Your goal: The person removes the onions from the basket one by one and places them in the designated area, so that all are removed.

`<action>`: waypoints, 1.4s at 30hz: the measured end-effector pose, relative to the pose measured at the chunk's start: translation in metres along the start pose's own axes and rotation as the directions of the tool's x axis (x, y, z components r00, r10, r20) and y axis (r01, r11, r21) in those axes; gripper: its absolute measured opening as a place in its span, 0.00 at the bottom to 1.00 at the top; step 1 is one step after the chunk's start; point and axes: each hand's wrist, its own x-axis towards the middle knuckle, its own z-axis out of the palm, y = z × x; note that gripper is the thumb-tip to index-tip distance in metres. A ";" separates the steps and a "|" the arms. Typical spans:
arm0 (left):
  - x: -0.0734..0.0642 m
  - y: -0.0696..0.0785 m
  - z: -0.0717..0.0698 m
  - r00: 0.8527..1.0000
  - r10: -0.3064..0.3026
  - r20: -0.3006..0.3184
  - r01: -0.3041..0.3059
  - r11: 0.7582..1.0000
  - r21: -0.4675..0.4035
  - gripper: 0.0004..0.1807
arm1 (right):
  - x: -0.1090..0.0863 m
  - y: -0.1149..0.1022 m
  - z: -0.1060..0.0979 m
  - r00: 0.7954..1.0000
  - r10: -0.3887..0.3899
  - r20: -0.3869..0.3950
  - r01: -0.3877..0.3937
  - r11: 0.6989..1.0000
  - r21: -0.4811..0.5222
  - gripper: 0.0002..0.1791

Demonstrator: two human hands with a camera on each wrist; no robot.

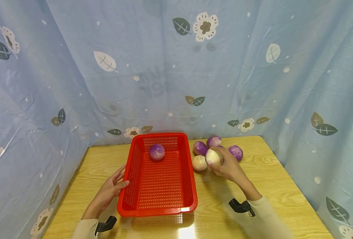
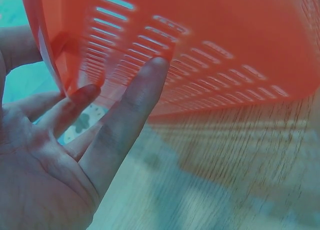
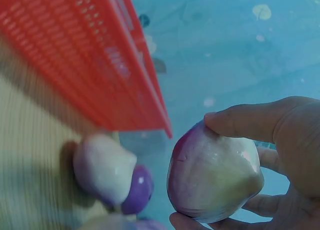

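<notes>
My right hand point(image 1: 228, 164) holds a white-and-purple turnip point(image 3: 215, 175) between thumb and fingers, raised beside the basket's right side. Around it on the table lie several other turnips, among them a pale one point(image 1: 199, 163) and a purple one point(image 1: 235, 152). My left hand point(image 1: 109, 191) is at the left wall of a red plastic basket point(image 1: 157, 211). Its thumb goes over the rim while the fingers point(image 2: 130, 104) lie against the slotted outside. Inside the basket, near the back, sits one purple-and-white turnip point(image 1: 157, 152).
The wooden table point(image 1: 263, 172) carries everything. Blue patterned curtains point(image 1: 164, 83) hang behind it and along both sides. A black wrist mount point(image 1: 240, 206) is strapped on the right sleeve, another point(image 1: 106, 224) on the left.
</notes>
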 end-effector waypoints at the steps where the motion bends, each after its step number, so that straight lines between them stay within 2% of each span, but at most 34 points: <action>1: 0.000 0.000 0.000 1.000 0.000 0.001 0.000 1.000 -0.002 0.42 | -0.001 0.003 -0.002 1.000 0.012 0.003 -0.012 1.000 -0.008 0.35; 7: 0.000 -0.001 -0.001 1.000 0.003 0.000 -0.003 1.000 0.000 0.42 | -0.008 0.024 -0.016 0.998 0.054 0.024 -0.053 0.997 -0.054 0.35; 14: 0.000 -0.002 -0.001 1.000 0.021 0.014 -0.020 1.000 -0.007 0.43 | -0.019 0.048 -0.026 0.995 0.096 -0.014 -0.097 0.993 -0.068 0.33; 18: 0.000 -0.001 0.000 1.000 0.025 0.017 -0.025 1.000 -0.010 0.42 | -0.025 0.059 -0.030 0.993 0.122 -0.006 -0.122 0.990 -0.077 0.35; 26: 0.000 0.000 0.000 1.000 0.017 0.013 -0.017 1.000 -0.008 0.42 | -0.037 0.076 -0.043 0.963 0.267 0.032 -0.267 0.963 -0.029 0.40; 33: 0.000 0.000 0.000 1.000 0.018 0.011 -0.018 1.000 -0.006 0.42 | -0.044 0.092 -0.041 0.957 0.289 0.009 -0.289 0.957 -0.031 0.39; 42: -0.001 0.000 0.001 1.000 0.016 0.011 -0.016 1.000 -0.015 0.42 | -0.041 0.108 -0.033 0.944 0.329 0.012 -0.329 0.944 -0.008 0.39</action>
